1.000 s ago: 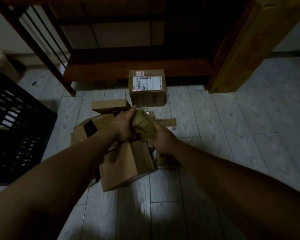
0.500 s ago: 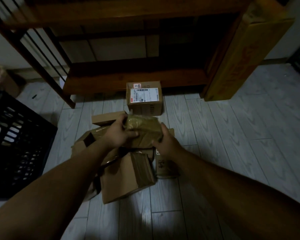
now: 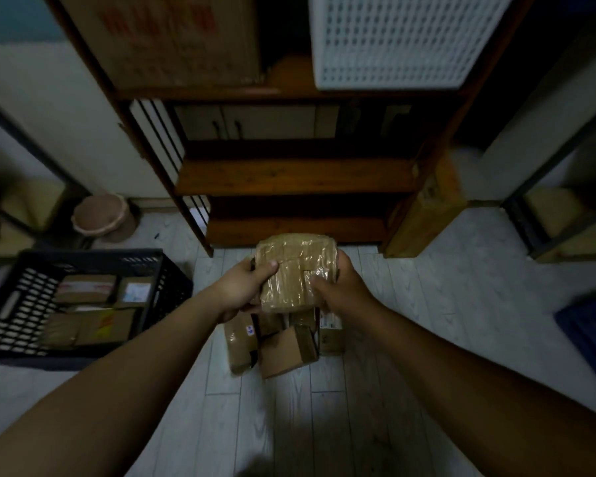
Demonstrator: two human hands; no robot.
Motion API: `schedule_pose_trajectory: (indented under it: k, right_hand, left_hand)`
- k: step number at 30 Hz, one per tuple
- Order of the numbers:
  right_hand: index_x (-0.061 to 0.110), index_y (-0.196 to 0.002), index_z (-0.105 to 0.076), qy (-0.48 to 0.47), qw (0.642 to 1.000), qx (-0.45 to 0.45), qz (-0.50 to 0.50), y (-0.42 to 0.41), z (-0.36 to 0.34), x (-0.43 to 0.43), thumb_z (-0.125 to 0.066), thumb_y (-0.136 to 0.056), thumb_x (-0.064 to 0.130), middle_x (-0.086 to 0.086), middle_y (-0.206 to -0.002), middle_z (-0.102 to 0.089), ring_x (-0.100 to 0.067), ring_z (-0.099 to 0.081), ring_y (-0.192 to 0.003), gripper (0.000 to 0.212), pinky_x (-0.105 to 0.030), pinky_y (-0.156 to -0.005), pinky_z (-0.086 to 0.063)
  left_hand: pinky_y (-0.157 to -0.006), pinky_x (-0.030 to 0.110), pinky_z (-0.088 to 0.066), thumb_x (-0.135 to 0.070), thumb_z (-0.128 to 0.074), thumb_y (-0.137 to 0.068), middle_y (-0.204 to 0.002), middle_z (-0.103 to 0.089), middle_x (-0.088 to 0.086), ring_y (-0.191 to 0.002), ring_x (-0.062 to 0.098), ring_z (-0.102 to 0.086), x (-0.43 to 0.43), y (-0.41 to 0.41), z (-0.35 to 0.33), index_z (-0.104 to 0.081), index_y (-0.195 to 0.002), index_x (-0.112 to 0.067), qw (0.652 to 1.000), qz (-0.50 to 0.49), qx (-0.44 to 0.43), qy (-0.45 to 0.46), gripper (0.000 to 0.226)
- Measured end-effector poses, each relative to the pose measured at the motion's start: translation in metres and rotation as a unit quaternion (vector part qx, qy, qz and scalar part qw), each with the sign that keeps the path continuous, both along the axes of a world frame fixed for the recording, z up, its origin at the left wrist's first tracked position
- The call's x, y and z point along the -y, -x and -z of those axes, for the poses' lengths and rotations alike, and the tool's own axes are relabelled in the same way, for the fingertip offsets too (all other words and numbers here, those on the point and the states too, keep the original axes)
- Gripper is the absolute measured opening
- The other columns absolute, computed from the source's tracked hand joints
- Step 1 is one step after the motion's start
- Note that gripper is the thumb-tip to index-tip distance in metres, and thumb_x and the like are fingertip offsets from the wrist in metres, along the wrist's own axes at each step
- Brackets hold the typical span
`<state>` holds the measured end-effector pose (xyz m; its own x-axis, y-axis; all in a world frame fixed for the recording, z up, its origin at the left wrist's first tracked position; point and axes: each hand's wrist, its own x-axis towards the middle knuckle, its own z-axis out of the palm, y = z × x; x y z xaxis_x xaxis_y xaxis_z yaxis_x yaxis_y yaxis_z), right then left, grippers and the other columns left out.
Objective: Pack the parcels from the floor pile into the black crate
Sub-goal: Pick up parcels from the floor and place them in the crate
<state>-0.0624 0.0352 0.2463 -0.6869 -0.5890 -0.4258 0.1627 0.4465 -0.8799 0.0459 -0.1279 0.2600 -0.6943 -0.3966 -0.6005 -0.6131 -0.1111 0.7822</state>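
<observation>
A tape-wrapped parcel (image 3: 296, 270) is turning its broad face up toward the camera; it is nearly square, so its long axis is hard to tell. The black crate (image 3: 90, 254), sitting left, is holding several flat parcels (image 3: 85, 287). The left hand (image 3: 243, 287) and right hand (image 3: 339, 287) are gripping the parcel's opposite sides above the floor pile (image 3: 283, 346)

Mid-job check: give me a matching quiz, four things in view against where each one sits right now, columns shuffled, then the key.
Things:
1 taped parcel
2 black crate
3 white basket
4 pink bin

Places:
A standing at the left, parcels inside
B high up in the wooden shelf unit
C gripped by left hand and right hand above the floor pile
D standing behind the crate, far left

Pairs: 1-C, 2-A, 3-B, 4-D
</observation>
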Motion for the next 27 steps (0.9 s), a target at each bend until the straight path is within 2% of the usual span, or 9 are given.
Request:
schedule_pose_trajectory:
  k: [3, 5, 8, 11, 14, 17, 23, 25, 27]
  right_hand:
    - [0.030, -0.134, -0.035, 0.008, 0.999, -0.039, 0.007, -0.027, -0.090, -0.002, -0.060, -0.089, 0.022, 0.004, -0.118, -0.055, -0.018, -0.056, -0.108, 0.052, -0.036, -0.087, -0.050]
    - [0.031, -0.136, -0.031, 0.011, 0.999, -0.051, 0.001, -0.041, -0.141, -0.003, -0.058, -0.091, 0.025, 0.001, -0.127, -0.049, -0.021, -0.053, -0.114, 0.054, -0.043, -0.091, -0.050]
    - [0.036, -0.139, -0.026, -0.006, 0.997, -0.073, -0.008, -0.059, -0.200, -0.001, -0.055, -0.092, 0.033, 0.006, -0.127, -0.050, -0.025, -0.052, -0.117, 0.056, -0.050, -0.093, -0.050]
    - [0.041, -0.144, -0.015, -0.010, 0.995, -0.095, -0.030, -0.078, -0.241, 0.004, -0.053, -0.092, 0.037, 0.002, -0.138, -0.047, -0.028, -0.055, -0.115, 0.064, -0.052, -0.089, -0.051]
    - [0.044, -0.144, -0.013, 0.033, 0.993, -0.106, -0.050, -0.103, -0.275, 0.006, -0.050, -0.095, 0.033, 0.002, -0.136, -0.049, -0.023, -0.059, -0.105, 0.063, -0.050, -0.081, -0.056]
    - [0.046, -0.146, -0.005, 0.043, 0.988, -0.125, -0.078, -0.129, -0.305, 0.013, -0.049, -0.096, 0.034, 0.001, -0.137, -0.048, -0.024, -0.059, -0.105, 0.068, -0.050, -0.082, -0.055]
    - [0.039, -0.149, -0.001, 0.077, 0.976, -0.154, -0.132, -0.188, -0.350, 0.054, -0.048, -0.097, 0.032, -0.003, -0.139, -0.047, -0.025, -0.060, -0.106, 0.071, -0.049, -0.084, -0.055]
    - [0.037, -0.149, -0.001, 0.088, 0.973, -0.157, -0.143, -0.213, -0.356, 0.077, -0.048, -0.097, 0.030, -0.002, -0.140, -0.046, -0.026, -0.058, -0.111, 0.071, -0.049, -0.089, -0.053]
    - [0.033, -0.150, -0.002, 0.093, 0.969, -0.166, -0.157, -0.241, -0.358, 0.106, -0.050, -0.096, 0.029, -0.001, -0.143, -0.044, -0.026, -0.052, -0.120, 0.072, -0.048, -0.097, -0.047]
  left_hand:
    - [-0.048, 0.021, -0.052, -0.042, -0.058, -0.088, -0.107, -0.061, -0.005, -0.088, 0.012, -0.063, 0.001, -0.027, -0.090, -0.035, -0.133, -0.031, 1.000, -0.003, -0.013, 0.023, 0.052]
    - [-0.050, 0.025, -0.054, -0.035, -0.065, -0.085, -0.108, -0.057, -0.006, -0.091, 0.014, -0.062, -0.001, -0.046, -0.139, -0.030, -0.132, -0.036, 0.998, -0.014, -0.029, 0.050, 0.059]
    - [-0.056, 0.026, -0.054, -0.033, -0.071, -0.079, -0.110, -0.057, -0.008, -0.093, 0.015, -0.062, -0.005, -0.074, -0.195, -0.030, -0.131, -0.040, 0.995, -0.020, -0.056, 0.079, 0.066]
    - [-0.076, 0.037, -0.056, -0.042, -0.075, -0.071, -0.120, -0.056, -0.005, -0.102, 0.018, -0.060, -0.008, -0.104, -0.233, -0.032, -0.136, -0.042, 0.992, -0.043, -0.074, 0.092, 0.078]
    - [-0.094, 0.046, -0.050, -0.054, -0.073, -0.061, -0.125, -0.055, -0.004, -0.107, 0.020, -0.060, -0.011, -0.135, -0.265, -0.031, -0.139, -0.044, 0.988, -0.058, -0.086, 0.111, 0.090]
    - [-0.091, 0.042, -0.051, -0.047, -0.068, -0.073, -0.123, -0.059, -0.002, -0.103, 0.018, -0.063, -0.003, -0.165, -0.292, -0.029, -0.142, -0.041, 0.985, -0.057, -0.096, 0.130, 0.079]
    - [-0.066, 0.027, -0.054, -0.035, -0.060, -0.087, -0.109, -0.064, -0.008, -0.092, 0.013, -0.067, 0.030, -0.231, -0.335, -0.029, -0.139, -0.044, 0.977, -0.083, -0.122, 0.156, 0.061]
    - [-0.063, 0.028, -0.054, -0.032, -0.059, -0.089, -0.111, -0.064, -0.002, -0.091, 0.017, -0.067, 0.050, -0.257, -0.342, -0.029, -0.140, -0.043, 0.972, -0.101, -0.134, 0.166, 0.060]
    - [-0.068, 0.033, -0.056, -0.031, -0.058, -0.089, -0.114, -0.061, 0.000, -0.092, 0.018, -0.066, 0.074, -0.286, -0.345, -0.028, -0.141, -0.041, 0.966, -0.126, -0.138, 0.179, 0.061]
